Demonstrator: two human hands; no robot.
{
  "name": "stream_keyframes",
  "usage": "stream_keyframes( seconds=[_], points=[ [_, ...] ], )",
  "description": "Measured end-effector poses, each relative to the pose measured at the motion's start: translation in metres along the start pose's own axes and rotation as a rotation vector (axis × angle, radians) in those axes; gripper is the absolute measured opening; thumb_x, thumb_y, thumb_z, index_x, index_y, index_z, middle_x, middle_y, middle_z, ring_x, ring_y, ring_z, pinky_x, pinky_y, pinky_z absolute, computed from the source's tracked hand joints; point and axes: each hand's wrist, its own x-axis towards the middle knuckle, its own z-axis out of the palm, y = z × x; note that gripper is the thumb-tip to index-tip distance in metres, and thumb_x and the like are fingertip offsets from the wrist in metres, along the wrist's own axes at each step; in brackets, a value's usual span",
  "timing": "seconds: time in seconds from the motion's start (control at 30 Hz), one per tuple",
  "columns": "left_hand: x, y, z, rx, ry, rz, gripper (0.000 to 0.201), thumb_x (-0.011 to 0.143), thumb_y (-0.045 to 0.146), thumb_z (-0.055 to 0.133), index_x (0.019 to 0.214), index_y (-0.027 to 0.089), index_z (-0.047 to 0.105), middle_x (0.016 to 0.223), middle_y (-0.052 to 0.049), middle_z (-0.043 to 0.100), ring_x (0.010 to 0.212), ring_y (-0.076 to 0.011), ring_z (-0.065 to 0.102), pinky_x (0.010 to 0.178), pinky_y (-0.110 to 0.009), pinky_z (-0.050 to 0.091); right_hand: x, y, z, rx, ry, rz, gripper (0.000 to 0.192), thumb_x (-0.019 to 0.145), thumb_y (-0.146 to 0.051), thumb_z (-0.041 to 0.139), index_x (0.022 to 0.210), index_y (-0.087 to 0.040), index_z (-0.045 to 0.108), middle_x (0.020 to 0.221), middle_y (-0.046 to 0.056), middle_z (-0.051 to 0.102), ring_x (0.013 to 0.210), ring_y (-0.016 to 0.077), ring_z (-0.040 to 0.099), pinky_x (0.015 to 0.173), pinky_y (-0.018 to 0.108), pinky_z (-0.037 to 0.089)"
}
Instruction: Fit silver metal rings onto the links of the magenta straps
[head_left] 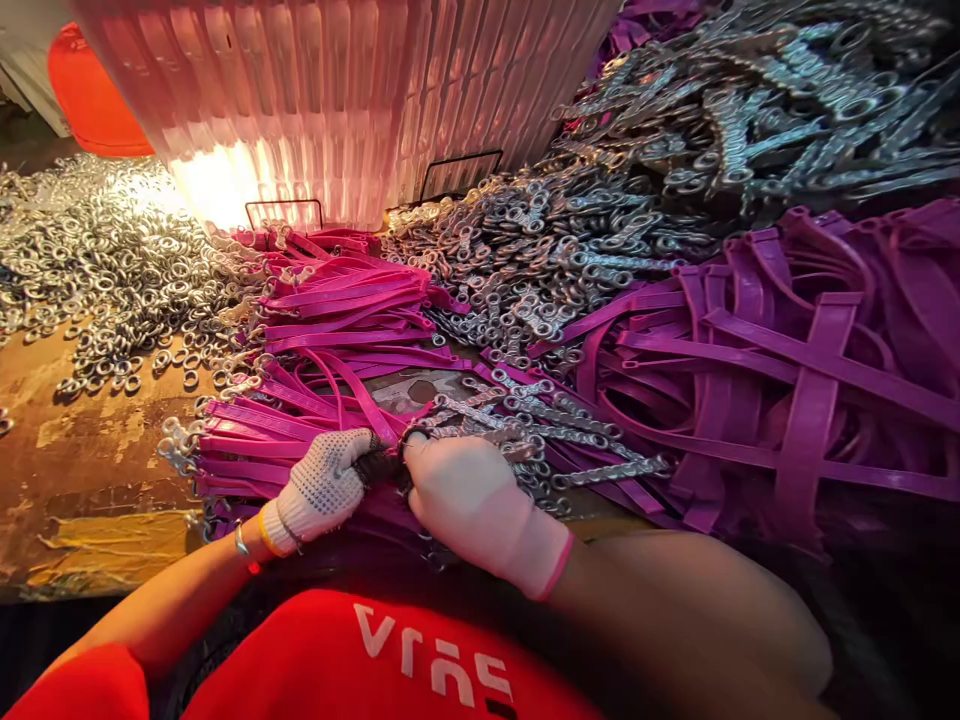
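Head view shows us both gloved hands meeting low in the middle, over a worn counter. Our left hand, in a dotted knit glove, is curled shut, its fingertips pinching a small dark piece right where the two hands touch; what that piece is we cannot tell. Our right hand, in a plain white glove with a pink cuff, is closed too, thumb and fingers pressed on the end of a metal link that lies across the purple straps. These straps lie in a flat bundle just ahead of the hands, many with metal ends toward the left.

Right of the hands a bigger tangle of purple loops fills the counter. Behind it lies a heap of links, reaching up into the far right corner. At left, well apart, a spread of small rings covers the counter. A ribbed translucent bin stands at the back, with an orange tub beside it. A red shirt fills the bottom edge.
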Motion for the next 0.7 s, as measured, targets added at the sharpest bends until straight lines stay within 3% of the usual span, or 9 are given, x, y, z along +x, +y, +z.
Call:
stream_keyframes(
  seconds=[0.23, 0.4, 0.53, 0.7],
  points=[
    [0.006, 0.001, -0.002, -0.018, -0.049, 0.033, 0.024, 0.089, 0.027, 0.049, 0.074, 0.013, 0.062, 0.070, -0.002, 0.062, 0.064, -0.0123, 0.048, 0.060, -0.023, 0.037, 0.003, 0.000, 0.003, -0.011, -0.015, -0.151, 0.017, 0.089, -0.016, 0.045, 0.095, -0.013, 0.060, 0.076, 0.013, 0.071, 0.073, 0.0259, 0.071, 0.054, 0.030, 0.041],
    [0.005, 0.011, -0.003, -0.214, 0.069, -0.118, 0.028, 0.089, 0.036, 0.053, 0.071, 0.015, 0.059, 0.063, 0.000, 0.057, 0.058, -0.0114, 0.048, 0.053, -0.020, 0.035, 0.008, 0.005, 0.010, -0.006, 0.123, -0.051, 0.020, 0.090, -0.012, 0.043, 0.098, -0.014, 0.061, 0.089, 0.014, 0.071, 0.080, 0.0237, 0.069, 0.061, 0.030, 0.044],
    [-0.002, 0.017, 0.003, -0.398, 0.048, -0.249, 0.036, 0.090, 0.047, 0.052, 0.072, 0.016, 0.057, 0.058, 0.003, 0.052, 0.050, -0.0094, 0.041, 0.046, -0.020, 0.029, 0.007, 0.005, 0.019, -0.006, 0.161, 0.024, 0.022, 0.091, -0.011, 0.041, 0.096, -0.014, 0.063, 0.089, 0.013, 0.071, 0.079, 0.0223, 0.068, 0.063, 0.030, 0.042],
    [-0.007, 0.012, 0.009, -0.263, 0.126, -0.195, 0.024, 0.088, 0.036, 0.056, 0.076, 0.016, 0.062, 0.063, 0.001, 0.057, 0.056, -0.0111, 0.044, 0.051, -0.020, 0.034, 0.004, 0.006, 0.024, -0.005, 0.140, -0.058, 0.020, 0.091, -0.012, 0.042, 0.091, -0.013, 0.062, 0.081, 0.012, 0.071, 0.074, 0.0219, 0.068, 0.057, 0.030, 0.037]
  ],
)
